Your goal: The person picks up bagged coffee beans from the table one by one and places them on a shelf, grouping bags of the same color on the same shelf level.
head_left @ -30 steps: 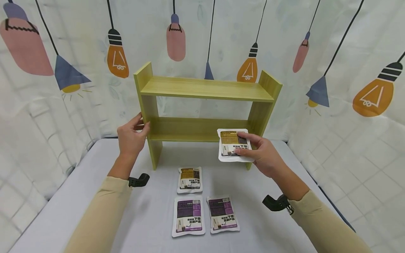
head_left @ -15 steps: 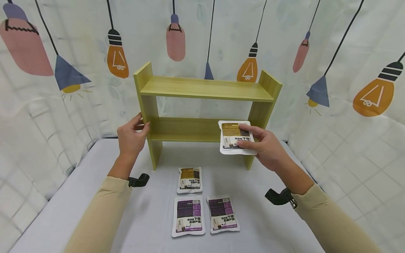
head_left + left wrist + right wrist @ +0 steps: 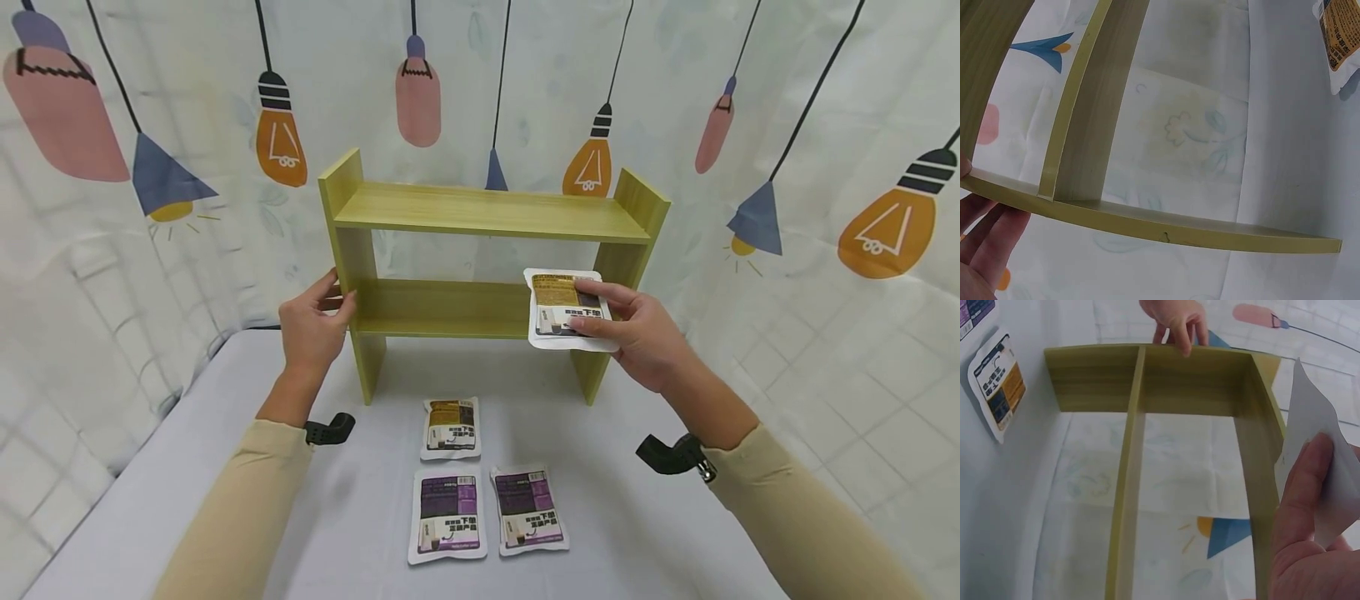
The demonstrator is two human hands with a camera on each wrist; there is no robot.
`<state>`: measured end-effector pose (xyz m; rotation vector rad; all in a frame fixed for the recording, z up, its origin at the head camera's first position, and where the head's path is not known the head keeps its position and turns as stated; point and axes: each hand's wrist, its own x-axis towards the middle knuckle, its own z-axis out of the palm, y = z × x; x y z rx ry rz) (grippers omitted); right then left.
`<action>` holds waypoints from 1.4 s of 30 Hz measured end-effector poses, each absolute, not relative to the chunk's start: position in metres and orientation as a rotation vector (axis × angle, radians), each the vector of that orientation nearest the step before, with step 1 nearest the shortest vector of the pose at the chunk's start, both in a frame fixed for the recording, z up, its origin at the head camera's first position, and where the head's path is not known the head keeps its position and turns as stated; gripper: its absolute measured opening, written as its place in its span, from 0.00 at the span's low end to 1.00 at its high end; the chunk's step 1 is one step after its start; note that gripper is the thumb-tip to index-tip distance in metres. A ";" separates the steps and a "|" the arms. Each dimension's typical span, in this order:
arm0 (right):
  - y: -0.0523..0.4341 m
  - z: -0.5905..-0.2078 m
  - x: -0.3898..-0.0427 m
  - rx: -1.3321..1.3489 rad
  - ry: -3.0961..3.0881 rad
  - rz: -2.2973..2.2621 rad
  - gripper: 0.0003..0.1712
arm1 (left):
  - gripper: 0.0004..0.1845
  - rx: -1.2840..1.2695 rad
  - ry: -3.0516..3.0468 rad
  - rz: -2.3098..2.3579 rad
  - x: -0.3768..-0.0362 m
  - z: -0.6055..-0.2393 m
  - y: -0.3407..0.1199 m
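A yellow-green wooden shelf [image 3: 480, 208] with two boards stands on the table in the head view. My left hand [image 3: 311, 329] grips the front edge of its left side panel [image 3: 1197, 359], thumb on the inner side and fingers outside. My right hand [image 3: 648, 342] pinches a white pouch [image 3: 553, 293] with a brown-and-black label, raised in front of the shelf's right part. From the right wrist the pouch's plain white back [image 3: 1310, 400] shows. Another brown-labelled pouch [image 3: 450, 428] lies flat on the table, below it a purple-labelled pouch [image 3: 448, 515] and a second purple-labelled pouch [image 3: 529, 510].
A white cloth covers the table [image 3: 615, 533]. Behind and on both sides hangs a pale curtain [image 3: 480, 50] printed with lamps and bulbs, close behind the shelf. The shelf's right side panel [image 3: 592, 375] is partly hidden by the held pouch and my right hand.
My right hand has lifted the brown-labelled pouch upward and slightly to the right. My left hand keeps its grip on the shelf, and the pouches on the table have stayed where they were.
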<state>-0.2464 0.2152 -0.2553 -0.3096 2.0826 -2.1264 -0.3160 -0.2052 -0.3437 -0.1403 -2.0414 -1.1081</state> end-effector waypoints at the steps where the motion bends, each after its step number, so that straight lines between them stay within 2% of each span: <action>1: 0.215 -0.254 -0.246 -0.313 2.082 -2.129 0.34 | 0.24 -0.141 -2.042 -1.107 -0.316 -0.344 -0.205; 28: 0.217 -0.217 -0.251 -0.288 2.060 -2.229 0.32 | 0.24 -0.151 -2.029 -1.097 -0.316 -0.345 -0.205; 42: 0.216 -0.202 -0.268 -0.180 2.166 -2.181 0.32 | 0.24 -0.150 -2.026 -1.080 -0.317 -0.346 -0.206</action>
